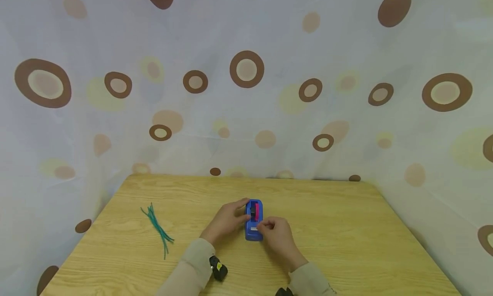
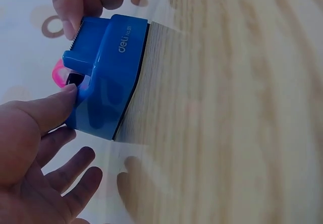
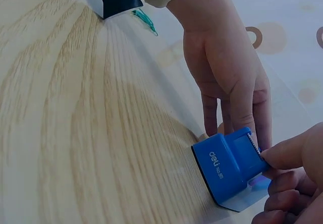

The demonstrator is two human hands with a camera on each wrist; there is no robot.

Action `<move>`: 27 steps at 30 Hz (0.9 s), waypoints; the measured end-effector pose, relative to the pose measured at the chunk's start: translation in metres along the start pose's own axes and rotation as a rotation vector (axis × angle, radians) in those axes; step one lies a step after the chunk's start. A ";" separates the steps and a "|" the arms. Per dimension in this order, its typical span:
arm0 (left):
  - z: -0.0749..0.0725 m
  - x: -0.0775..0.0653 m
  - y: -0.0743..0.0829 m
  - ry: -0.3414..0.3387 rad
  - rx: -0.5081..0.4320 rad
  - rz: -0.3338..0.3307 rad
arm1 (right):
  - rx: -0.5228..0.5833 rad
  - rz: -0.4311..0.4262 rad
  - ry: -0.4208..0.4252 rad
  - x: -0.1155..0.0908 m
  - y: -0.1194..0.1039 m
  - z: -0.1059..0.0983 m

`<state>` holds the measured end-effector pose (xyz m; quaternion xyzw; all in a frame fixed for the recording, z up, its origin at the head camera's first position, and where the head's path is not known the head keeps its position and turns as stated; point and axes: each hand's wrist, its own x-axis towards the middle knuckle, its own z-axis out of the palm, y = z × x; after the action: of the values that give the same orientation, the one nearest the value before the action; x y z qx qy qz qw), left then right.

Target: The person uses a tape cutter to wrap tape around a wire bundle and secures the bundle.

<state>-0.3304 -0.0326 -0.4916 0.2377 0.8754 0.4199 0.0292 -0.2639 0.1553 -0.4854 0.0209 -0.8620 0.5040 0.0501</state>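
A blue tape dispenser (image 1: 253, 236) stands on the wooden table, "deli" printed on its side in both wrist views. Its roll has a pink core (image 1: 257, 212). My left hand (image 1: 227, 221) grips the dispenser from the left, the thumb by the roll and the other fingers toward its far end. At the near end, my right hand (image 1: 280, 238) has thumb and forefinger pinched at the serrated cutter (image 3: 254, 142), apparently on the tape's end; the clear tape itself is hard to make out. The remaining right fingers (image 3: 285, 201) are curled in.
A loose bundle of thin green strips (image 1: 155, 225) lies on the table (image 1: 327, 219) to the left. Patterned cloth (image 1: 246, 137) hangs behind the table and along its sides. A black wrist camera (image 1: 218, 269) sits on the left sleeve.
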 end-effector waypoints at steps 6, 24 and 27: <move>0.000 0.000 -0.002 0.006 -0.003 0.013 | 0.063 0.038 0.012 -0.002 -0.003 0.004; 0.003 0.005 0.002 0.043 0.013 0.041 | 0.317 0.281 -0.047 0.003 -0.004 0.002; 0.002 0.005 0.003 0.049 0.019 0.029 | 0.312 0.299 -0.048 0.004 -0.006 0.001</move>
<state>-0.3328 -0.0276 -0.4899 0.2402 0.8764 0.4174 -0.0004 -0.2669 0.1515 -0.4807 -0.0876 -0.7681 0.6324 -0.0496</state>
